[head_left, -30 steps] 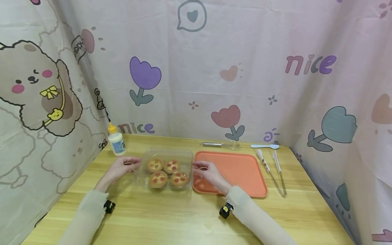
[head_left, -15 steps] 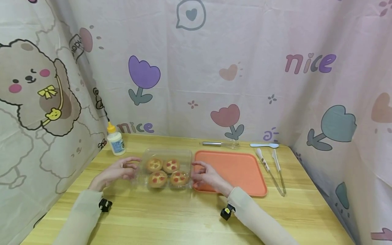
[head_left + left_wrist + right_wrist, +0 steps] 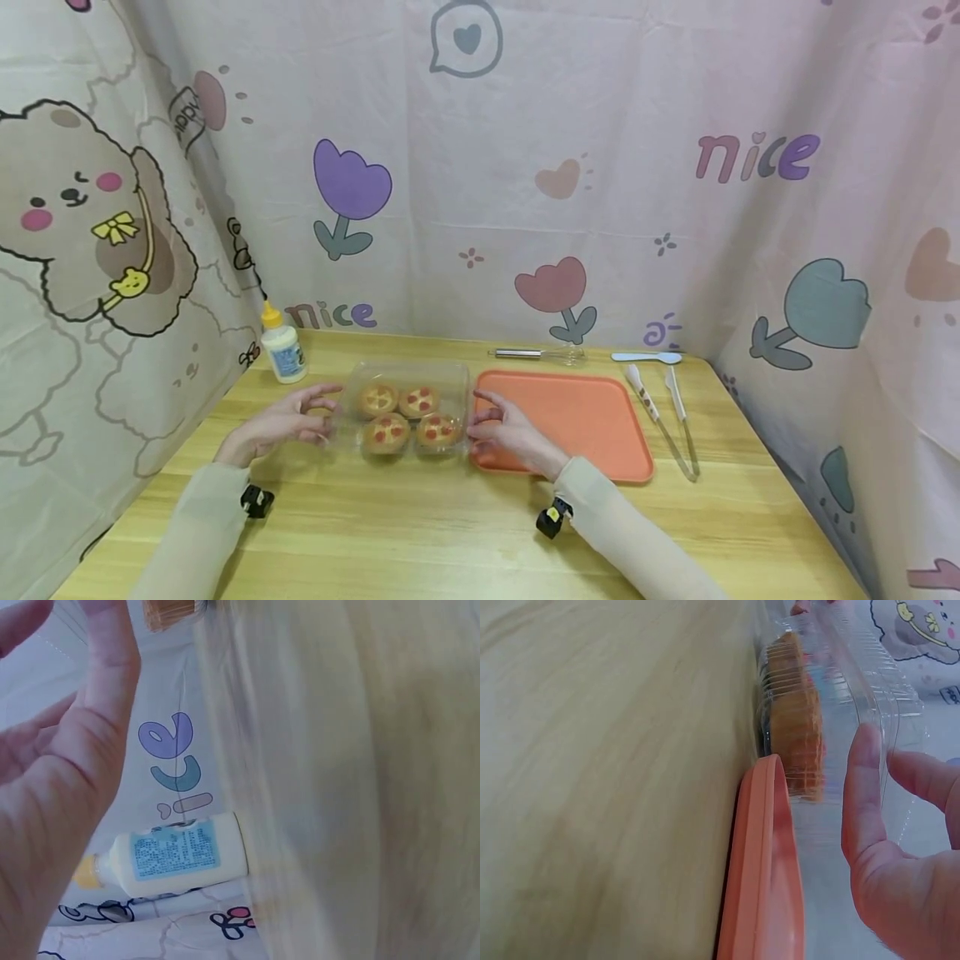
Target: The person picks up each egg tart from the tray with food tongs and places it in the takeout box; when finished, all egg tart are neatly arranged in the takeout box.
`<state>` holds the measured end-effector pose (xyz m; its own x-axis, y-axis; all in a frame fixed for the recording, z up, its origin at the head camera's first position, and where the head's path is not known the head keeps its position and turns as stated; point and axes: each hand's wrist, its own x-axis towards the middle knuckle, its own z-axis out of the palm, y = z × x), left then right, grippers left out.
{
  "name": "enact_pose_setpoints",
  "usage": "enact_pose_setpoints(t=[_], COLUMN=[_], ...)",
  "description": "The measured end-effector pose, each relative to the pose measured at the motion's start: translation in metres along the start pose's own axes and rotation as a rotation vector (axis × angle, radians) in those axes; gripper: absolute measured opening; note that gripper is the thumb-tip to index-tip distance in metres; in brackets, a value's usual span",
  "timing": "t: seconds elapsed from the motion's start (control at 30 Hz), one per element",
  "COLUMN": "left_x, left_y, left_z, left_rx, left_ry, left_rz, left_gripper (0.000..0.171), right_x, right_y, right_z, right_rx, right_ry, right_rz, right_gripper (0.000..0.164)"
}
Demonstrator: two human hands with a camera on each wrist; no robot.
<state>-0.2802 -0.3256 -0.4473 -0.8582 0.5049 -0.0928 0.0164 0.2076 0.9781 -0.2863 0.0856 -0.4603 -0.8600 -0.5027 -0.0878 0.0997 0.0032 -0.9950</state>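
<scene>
A clear plastic clamshell box (image 3: pixel 442 379) holding several small round tarts (image 3: pixel 387 433) with red and yellow topping is between my two hands on the wooden table. My left hand (image 3: pixel 277 423) grips its left side, thumb and fingers spread along the edge. In the left wrist view the left fingertips run out of frame. My right hand (image 3: pixel 517 429) holds the right side. The right wrist view shows the right thumb and a finger at the box's rim (image 3: pixel 870 697), with the tarts low inside behind ribbed plastic.
An orange tray (image 3: pixel 566 425) lies right beside the box, partly under the right hand. Tongs (image 3: pixel 678 433) rest to its right. A whisk (image 3: pixel 536 355) and a pale blue spoon (image 3: pixel 648 358) lie behind. A white bottle with yellow cap (image 3: pixel 283 346) stands at back left.
My left hand has shifted a little left, and the fingers of both hands have spread along the box's sides from tighter pinches. The box's far edge appears slightly farther back.
</scene>
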Motion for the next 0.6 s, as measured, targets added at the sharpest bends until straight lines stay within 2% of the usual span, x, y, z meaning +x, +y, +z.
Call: enact_pose_setpoints(t=[0.17, 0.37, 0.47, 0.6], left_x=[-0.001, -0.002, -0.002, -0.002], left_y=[-0.003, -0.008, -0.008, -0.009], left_z=[-0.004, -0.009, -0.009, -0.008], left_rx=[-0.030, -0.131, -0.178, -0.193], left_ry=[-0.109, -0.254, -0.275, -0.271], left_rz=[-0.013, -0.027, -0.022, -0.021], left_gripper=[0.081, 0.084, 0.085, 0.087], right_x=[0.000, -0.005, -0.006, -0.005], right_y=[0.001, 0.000, 0.000, 0.000], right_z=[-0.001, 0.002, 0.005, 0.009], right_rx=[0.003, 0.046, 0.087, 0.111], right_ry=[-0.018, -0.077, -0.073, -0.054], right_rz=[0.028, 0.082, 0.089, 0.082], right_gripper=[0.084, 0.095, 0.097, 0.098])
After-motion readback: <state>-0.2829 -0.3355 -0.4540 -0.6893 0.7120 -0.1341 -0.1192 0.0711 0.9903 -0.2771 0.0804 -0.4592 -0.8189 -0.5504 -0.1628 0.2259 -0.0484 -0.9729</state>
